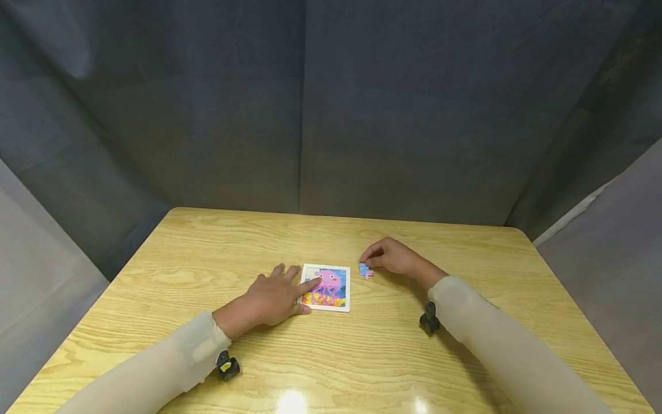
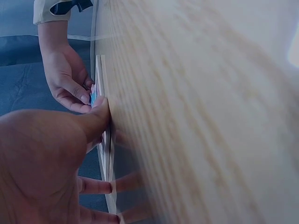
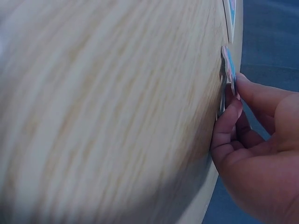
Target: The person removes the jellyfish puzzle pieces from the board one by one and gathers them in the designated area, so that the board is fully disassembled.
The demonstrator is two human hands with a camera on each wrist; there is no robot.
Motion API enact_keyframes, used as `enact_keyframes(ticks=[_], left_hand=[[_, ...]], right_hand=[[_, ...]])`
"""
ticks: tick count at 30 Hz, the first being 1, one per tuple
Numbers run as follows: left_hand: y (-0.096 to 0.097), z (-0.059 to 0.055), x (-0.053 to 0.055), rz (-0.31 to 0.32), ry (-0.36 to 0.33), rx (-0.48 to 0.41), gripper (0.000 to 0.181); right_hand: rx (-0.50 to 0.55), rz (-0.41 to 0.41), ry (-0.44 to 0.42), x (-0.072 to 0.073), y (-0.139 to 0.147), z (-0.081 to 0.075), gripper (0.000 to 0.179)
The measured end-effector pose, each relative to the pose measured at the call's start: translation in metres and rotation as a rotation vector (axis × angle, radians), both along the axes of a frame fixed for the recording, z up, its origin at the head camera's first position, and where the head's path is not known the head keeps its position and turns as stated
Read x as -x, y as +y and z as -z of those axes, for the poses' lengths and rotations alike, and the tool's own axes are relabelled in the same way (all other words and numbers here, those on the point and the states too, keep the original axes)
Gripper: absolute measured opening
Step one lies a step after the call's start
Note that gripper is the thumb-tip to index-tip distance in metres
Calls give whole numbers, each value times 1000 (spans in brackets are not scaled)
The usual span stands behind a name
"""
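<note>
A square jigsaw puzzle (image 1: 331,299) in a white frame lies on the table and shows a pink jellyfish over yellow coral. Its upper left corner has a pale gap. My left hand (image 1: 274,296) is spread at the puzzle's left side, the index finger resting on the picture and the thumb by the lower left edge. To the right of the frame, my right hand (image 1: 391,256) pinches a blue and pink puzzle piece (image 1: 365,269) between thumb and fingers. In the right wrist view the piece (image 3: 229,67) is tilted, slightly off the tabletop.
The wooden table (image 1: 331,356) extends on all sides of the puzzle. Dark grey curtains (image 1: 403,115) hang behind its far edge, with paler panels at left and right. A small black device (image 1: 429,319) is strapped at each wrist.
</note>
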State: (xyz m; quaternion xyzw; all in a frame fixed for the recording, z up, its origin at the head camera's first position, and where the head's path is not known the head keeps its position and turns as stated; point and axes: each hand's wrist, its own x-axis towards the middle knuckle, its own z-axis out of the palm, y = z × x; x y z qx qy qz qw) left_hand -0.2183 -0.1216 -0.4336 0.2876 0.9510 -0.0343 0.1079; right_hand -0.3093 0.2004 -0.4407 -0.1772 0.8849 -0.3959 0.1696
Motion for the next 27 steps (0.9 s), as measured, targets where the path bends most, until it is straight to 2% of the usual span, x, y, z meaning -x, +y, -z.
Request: enact_keyframes(ticks=[14,27], left_hand=[[0,-1,0,1,-1,-9,68],[0,1,2,-20,-20,12,68]], right_hand=[[-3,37,4,1,5,2,17],[37,-40,8,-7,-17,-7,17]])
